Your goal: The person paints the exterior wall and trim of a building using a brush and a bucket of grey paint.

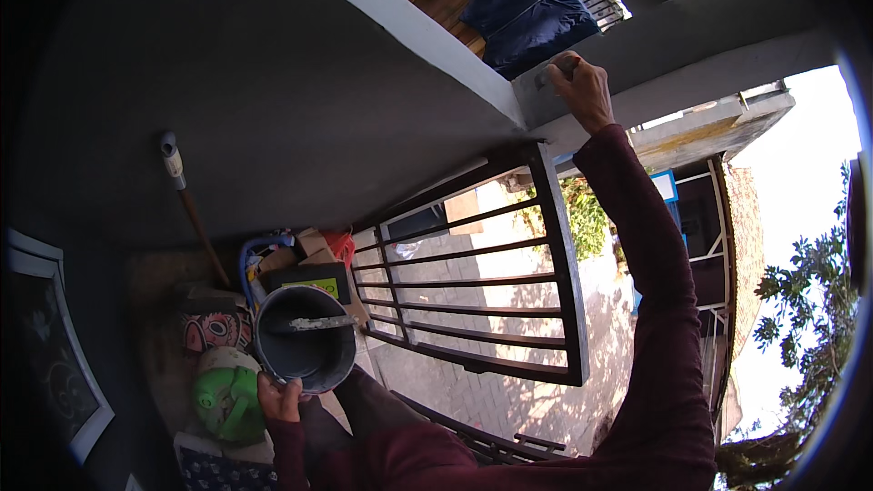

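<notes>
At the lower left, my left hand [280, 397] is closed on the near edge of a dark round bucket [306, 370]. Across the bucket's mouth lies a narrow flat stick [321, 322] smeared with grey. My right arm reaches up to the grey beam [673, 45], where my right hand [583, 91] is closed with its fingers up against the surface. What its fingers hold, if anything, is hidden. A darker smudge [543, 82] shows on the beam just left of those fingers.
A barred metal gate [568, 282] stands below the beam. Behind the bucket are a long pole [202, 235] leaning on the dark wall [245, 91], cardboard boxes [316, 245] and a green container [223, 397]. Blue cloth [532, 14] hangs beyond the beam.
</notes>
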`<state>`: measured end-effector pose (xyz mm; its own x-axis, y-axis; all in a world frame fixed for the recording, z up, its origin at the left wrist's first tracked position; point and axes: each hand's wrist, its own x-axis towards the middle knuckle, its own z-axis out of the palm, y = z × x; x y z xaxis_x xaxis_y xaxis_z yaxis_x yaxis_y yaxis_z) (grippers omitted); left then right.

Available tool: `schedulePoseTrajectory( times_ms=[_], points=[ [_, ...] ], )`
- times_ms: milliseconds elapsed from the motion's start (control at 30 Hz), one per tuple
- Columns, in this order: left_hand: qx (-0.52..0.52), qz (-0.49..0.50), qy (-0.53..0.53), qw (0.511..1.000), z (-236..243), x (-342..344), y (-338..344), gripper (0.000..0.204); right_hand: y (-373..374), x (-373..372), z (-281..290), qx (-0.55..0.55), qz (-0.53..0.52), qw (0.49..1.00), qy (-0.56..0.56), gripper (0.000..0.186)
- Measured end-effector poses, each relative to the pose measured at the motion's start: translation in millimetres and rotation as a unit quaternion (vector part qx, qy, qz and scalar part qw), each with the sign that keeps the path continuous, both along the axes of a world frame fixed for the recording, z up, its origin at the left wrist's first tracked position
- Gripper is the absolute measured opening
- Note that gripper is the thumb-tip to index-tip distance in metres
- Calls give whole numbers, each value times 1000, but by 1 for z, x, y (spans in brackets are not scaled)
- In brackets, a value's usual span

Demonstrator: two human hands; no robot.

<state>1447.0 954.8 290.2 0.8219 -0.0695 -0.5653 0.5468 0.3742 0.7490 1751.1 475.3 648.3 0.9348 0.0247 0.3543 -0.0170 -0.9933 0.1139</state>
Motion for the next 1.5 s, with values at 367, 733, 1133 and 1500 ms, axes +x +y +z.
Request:
schedulePoseTrajectory(
  times_ms=[367,733,1133,1500],
  points=[
    [5,-6,14,1000,-7,-2,-1,33,-26,6,-31,-18,38,997,60,27],
    [4,10,-7,1000,-2,2,-3,32,-31,45,-6,-82,44,982,166,30],
    [4,25,15,1000,-14,-3,-1,30,-22,-5,-10,-188,163,911,329,9],
    [10,17,1,1000,-6,2,-2,30,-12,55,6,-79,4,980,182,19]
  ],
)
